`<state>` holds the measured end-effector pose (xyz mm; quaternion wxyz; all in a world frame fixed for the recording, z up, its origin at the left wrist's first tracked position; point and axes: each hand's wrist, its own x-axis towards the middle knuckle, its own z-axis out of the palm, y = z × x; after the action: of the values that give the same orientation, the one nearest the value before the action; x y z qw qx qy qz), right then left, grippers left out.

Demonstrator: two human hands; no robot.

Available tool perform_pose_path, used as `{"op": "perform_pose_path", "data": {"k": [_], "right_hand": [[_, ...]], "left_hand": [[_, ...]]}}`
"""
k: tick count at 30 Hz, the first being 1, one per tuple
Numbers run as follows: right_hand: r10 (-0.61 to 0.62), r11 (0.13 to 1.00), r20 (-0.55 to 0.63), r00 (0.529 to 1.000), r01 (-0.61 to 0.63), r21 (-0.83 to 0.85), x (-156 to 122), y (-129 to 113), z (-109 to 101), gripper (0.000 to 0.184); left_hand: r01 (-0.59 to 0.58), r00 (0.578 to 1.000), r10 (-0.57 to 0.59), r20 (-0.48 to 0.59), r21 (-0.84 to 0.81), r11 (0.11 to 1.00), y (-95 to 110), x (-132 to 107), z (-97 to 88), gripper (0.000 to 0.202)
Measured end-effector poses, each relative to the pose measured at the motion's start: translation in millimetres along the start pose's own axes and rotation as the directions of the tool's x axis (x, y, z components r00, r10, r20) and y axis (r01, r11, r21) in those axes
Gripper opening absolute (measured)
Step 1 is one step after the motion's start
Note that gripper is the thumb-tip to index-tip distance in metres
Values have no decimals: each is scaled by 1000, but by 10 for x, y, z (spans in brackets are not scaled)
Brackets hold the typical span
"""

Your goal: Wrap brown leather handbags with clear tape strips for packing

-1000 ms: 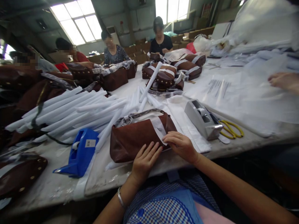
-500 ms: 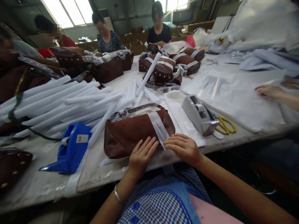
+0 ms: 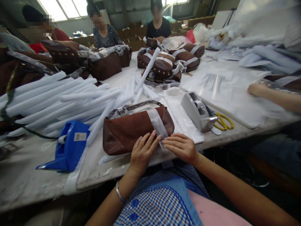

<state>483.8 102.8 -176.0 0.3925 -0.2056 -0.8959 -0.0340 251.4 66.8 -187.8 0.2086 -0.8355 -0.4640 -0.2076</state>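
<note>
A brown handbag [image 3: 124, 133] lies on its side at the table's front edge. Round its right part runs a pale, semi-clear strip [image 3: 156, 121] that looks like wrapping film or paper. My left hand [image 3: 144, 152] rests against the bag's lower front with fingers stretched and slightly spread, its index fingertip by the strip. From the right, my right hand [image 3: 182, 148] lays its outstretched fingers at the strip's lower end; its thumb is hidden. The fingertips of both hands nearly meet there. Behind the bag's top shows its wrapped strap [image 3: 138, 106].
A blue tape dispenser [image 3: 71, 146] stands left, a grey one [image 3: 199, 111] right, beside yellow-handled scissors [image 3: 223, 121]. White paper rolls [image 3: 58, 100] heap behind. More wrapped bags [image 3: 160, 66] lie farther back. A co-worker's hand [image 3: 256, 90] is at the right; other people sit across the table.
My left hand has slid slightly right, to the strip's lower end, closer to my right hand. At the right, the co-worker's hand has shifted and a wrapped brown bag shows more.
</note>
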Motion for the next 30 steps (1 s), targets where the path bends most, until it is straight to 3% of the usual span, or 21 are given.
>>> {"op": "perform_pose_path", "data": {"k": [6, 13, 16, 18, 20, 24, 30], "right_hand": [[-22, 1000, 33, 999, 21, 6, -104, -5, 34, 25], [79, 996, 246, 966, -88, 28, -485, -209, -89, 42], [150, 989, 135, 979, -150, -13, -482, -236, -135, 51], [200, 978, 7, 980, -199, -60, -378, -205, -123, 54], [213, 970, -49, 976, -217, -105, -234, -144, -68, 52], [204, 973, -29, 978, -206, -100, -34, 10, 119, 39], [247, 966, -60, 967, -251, -65, -52, 107, 308, 22]], "left_hand": [[-45, 999, 45, -6, -13, 999, -36, -30, 10, 47], [-53, 999, 54, 1, -25, 998, -49, -49, 18, 50], [-57, 998, 57, -8, -22, 998, -44, -52, 14, 50], [-61, 998, 60, -11, -23, 998, -44, -51, 5, 48], [-65, 998, 65, -8, -24, 998, -48, -51, -1, 47], [-70, 998, 70, 1, -21, 997, -57, -59, 4, 50], [-47, 998, 47, -32, -19, 999, -34, -62, 39, 47]]}}
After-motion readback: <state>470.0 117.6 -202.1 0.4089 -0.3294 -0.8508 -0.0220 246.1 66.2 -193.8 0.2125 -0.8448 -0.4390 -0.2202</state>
